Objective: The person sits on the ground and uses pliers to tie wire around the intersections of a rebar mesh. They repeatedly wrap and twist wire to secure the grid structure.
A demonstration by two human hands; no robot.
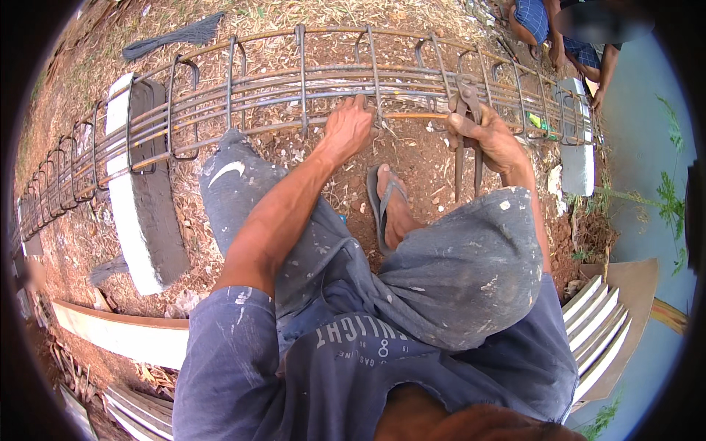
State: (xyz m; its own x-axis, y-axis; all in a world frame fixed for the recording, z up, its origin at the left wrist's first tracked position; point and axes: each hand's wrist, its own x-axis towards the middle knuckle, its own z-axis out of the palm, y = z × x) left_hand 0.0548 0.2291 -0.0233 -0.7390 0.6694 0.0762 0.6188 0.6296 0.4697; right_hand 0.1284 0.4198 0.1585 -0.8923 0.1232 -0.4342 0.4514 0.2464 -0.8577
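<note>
A long rebar cage (265, 92) of rusty bars and square stirrups runs across in front of me. My left hand (348, 126) is closed over its near lower bar, beside a stirrup (373, 70). Thin tie-wire ends (387, 126) stick out right by those fingertips; whether the fingers also pinch wire is hidden. My right hand (494, 141) grips a pair of rusty pincers (468, 95), jaws upward against the cage and handles hanging down. The pincers' handles stand slightly apart.
White-sided blocks (140, 220) (577, 140) support the cage at left and right. A bundle of grey tie wire (173, 37) lies beyond it. Another person (566, 37) crouches at the far right, near a blue-grey wall (643, 110). White-edged strips (599, 323) are stacked at lower right.
</note>
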